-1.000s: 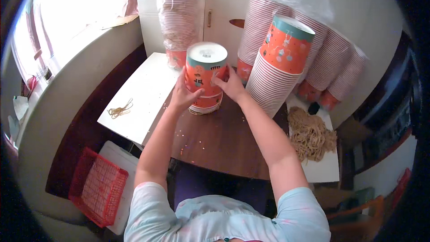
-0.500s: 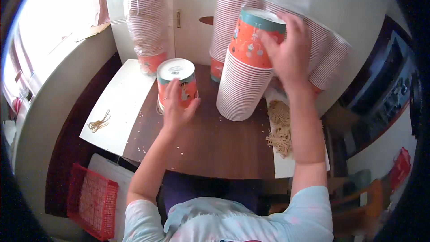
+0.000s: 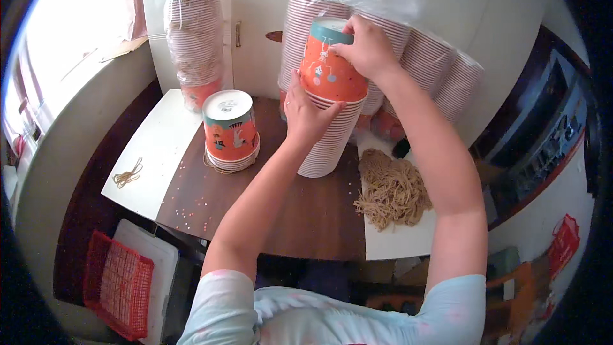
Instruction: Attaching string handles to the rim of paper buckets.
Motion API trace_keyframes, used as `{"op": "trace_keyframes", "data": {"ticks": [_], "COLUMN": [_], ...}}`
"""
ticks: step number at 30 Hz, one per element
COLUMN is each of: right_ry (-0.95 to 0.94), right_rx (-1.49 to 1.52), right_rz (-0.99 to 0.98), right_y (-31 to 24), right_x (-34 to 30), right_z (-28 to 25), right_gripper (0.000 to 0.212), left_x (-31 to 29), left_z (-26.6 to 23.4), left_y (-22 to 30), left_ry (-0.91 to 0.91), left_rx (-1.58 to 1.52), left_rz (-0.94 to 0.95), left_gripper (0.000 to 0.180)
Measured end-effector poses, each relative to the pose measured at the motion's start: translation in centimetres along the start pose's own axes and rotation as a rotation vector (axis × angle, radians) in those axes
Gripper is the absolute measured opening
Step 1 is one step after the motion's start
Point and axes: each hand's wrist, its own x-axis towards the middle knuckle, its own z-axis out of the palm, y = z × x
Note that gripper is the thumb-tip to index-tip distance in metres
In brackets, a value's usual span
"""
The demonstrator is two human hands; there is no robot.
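Note:
A tall stack of paper tubs (image 3: 327,147) stands upside down on the brown table, its lower tubs showing only as white rims. The orange top tub (image 3: 329,67) has a teal band and a white base. My left hand (image 3: 308,112) curls round its lower rim, thumb at the front and fingers at the left side. Up at its base edge, my right hand (image 3: 370,48) holds it between thumb and fingers. A shorter upside-down stack of the same tubs (image 3: 231,131) sits to the left, with tan string or bands round its bottom rims.
Plastic-wrapped tub stacks stand behind: one stack (image 3: 195,38) at the left, several (image 3: 434,64) at the right. A heap of tan bands (image 3: 393,188) lies on a white board; a few bands (image 3: 128,174) lie at left. A red basket (image 3: 121,284) is below left.
My left hand has left the shorter stack and moved right onto the tall stack's top tub. My right hand has shifted in over that tub's base edge. The view has turned slightly right.

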Motion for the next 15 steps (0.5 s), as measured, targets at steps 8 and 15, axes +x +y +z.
{"op": "trace_keyframes", "data": {"ticks": [8,15], "right_ry": [-0.043,0.283], "right_rx": [0.043,-0.104], "right_rz": [-0.022,-0.160], "right_y": [0.8,2.3], "right_x": [1.4,6.0], "right_z": [-0.6,-5.6], "right_gripper": [0.037,0.044], "left_x": [-0.5,0.0], "left_z": [0.1,0.6], "left_y": [0.0,0.7], "left_ry": [0.001,-0.099], "left_rx": [0.118,0.154], "left_rz": [-0.056,-0.164], "left_gripper": [0.119,0.116]}}
